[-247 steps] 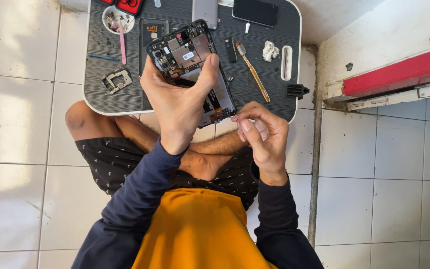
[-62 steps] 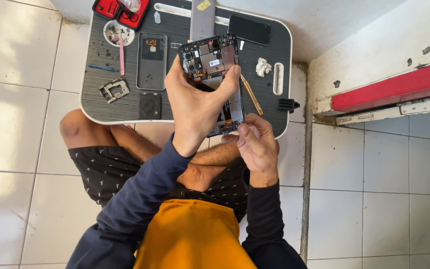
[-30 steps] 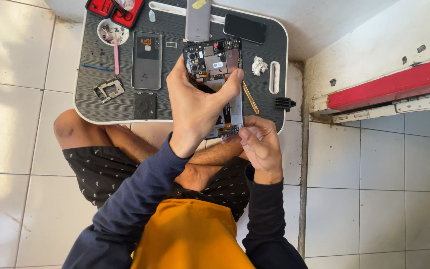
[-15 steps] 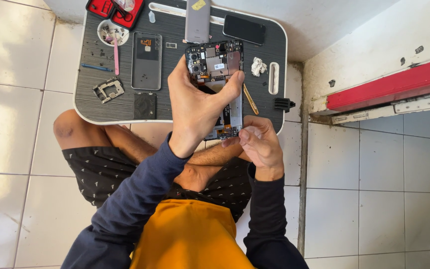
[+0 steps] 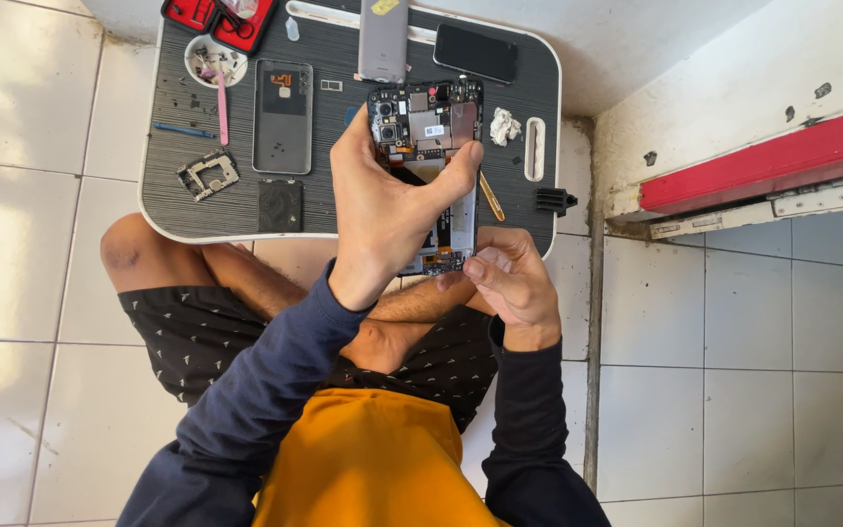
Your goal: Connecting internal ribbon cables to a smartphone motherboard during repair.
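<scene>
— Where does the person have the opened smartphone with its back cover off and circuit boards bare (image 5: 428, 146)?

— Lifted above the dark ribbed lap tray with a white rim (image 5: 343, 210), near its front edge. The left hand (image 5: 387, 210) is wrapped round the phone's middle, thumb on one long side, fingers on the other. The right hand (image 5: 509, 288) is curled at the phone's lower end, fingertips pinched together right at the bottom board; whether they hold a screw or a small part is too small to tell.

— What might go wrong?

— The phone hangs in the air on one hand's grip. If that grip loosens while the other hand picks at the end, the phone could tilt and drop onto the tray or the tiled floor (image 5: 31, 293). Anything tiny between the pinched fingertips would likely vanish into the dark patterned shorts (image 5: 197, 332) below.

— And the tray itself?

— It is crowded: a separate grey back cover (image 5: 282, 115), a small white dish of bits (image 5: 215, 60), a pink-handled tool (image 5: 222, 102), a yellow-handled tool (image 5: 491, 198) just behind the phone. A knock from a lowering wrist could scatter them.
</scene>
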